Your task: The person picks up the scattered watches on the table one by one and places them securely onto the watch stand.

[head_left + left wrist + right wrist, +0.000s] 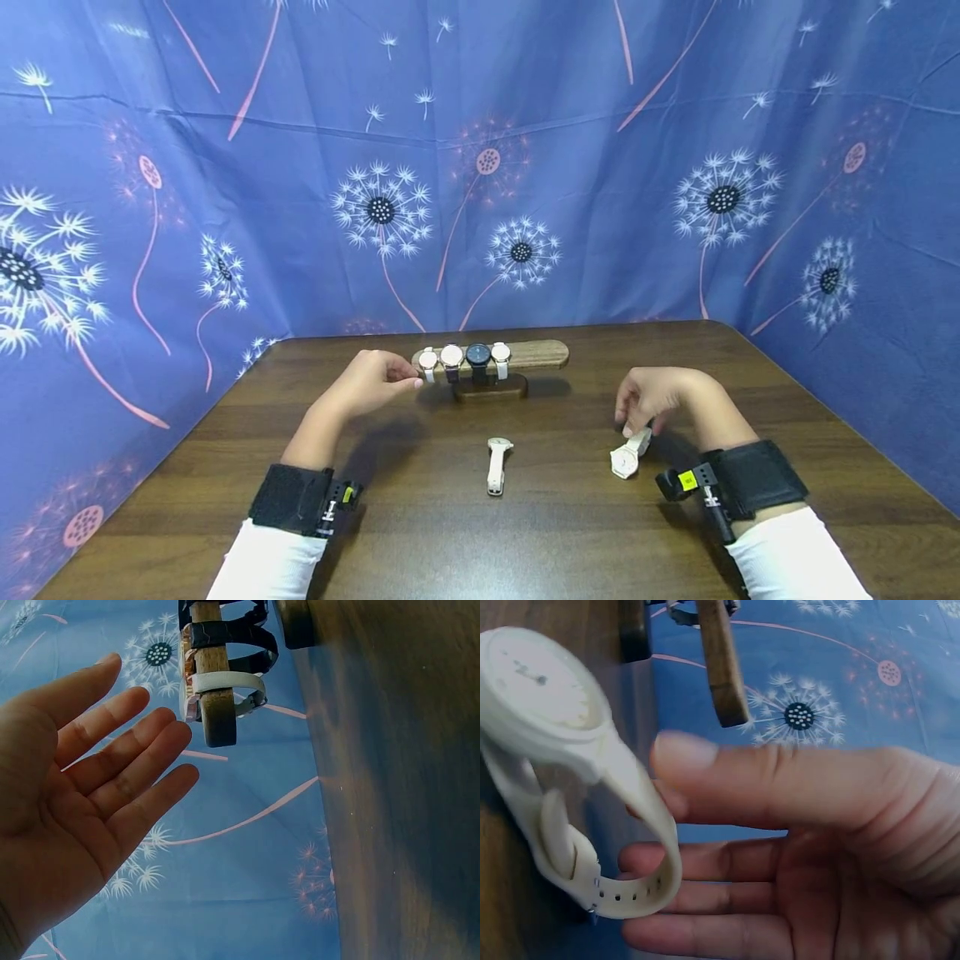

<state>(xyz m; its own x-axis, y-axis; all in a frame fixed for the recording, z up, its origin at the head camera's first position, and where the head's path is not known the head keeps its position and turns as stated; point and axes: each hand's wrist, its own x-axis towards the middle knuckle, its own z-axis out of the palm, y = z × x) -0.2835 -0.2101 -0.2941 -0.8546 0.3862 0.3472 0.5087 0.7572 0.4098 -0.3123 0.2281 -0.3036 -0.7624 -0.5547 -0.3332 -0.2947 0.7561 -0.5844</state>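
My right hand (663, 395) pinches the strap of a white wristwatch (625, 461) low over the right side of the table. Its round white dial and buckled strap loop show large in the right wrist view, where the thumb (727, 776) lies against the strap. My left hand (369, 380) holds nothing; its fingers are extended and relaxed beside the left end of a wooden watch stand (543, 353). Several watches hang on that stand's bar, among them a black watch (478, 356) and, nearest the left hand, a white-strapped watch (225, 681).
Another white watch (496, 468) lies on the brown wooden table (420, 533) in front of the stand, between the two hands. The stand's dark base (491, 389) rests near the back edge. Behind the table hangs a blue dandelion-print cloth (600, 208).
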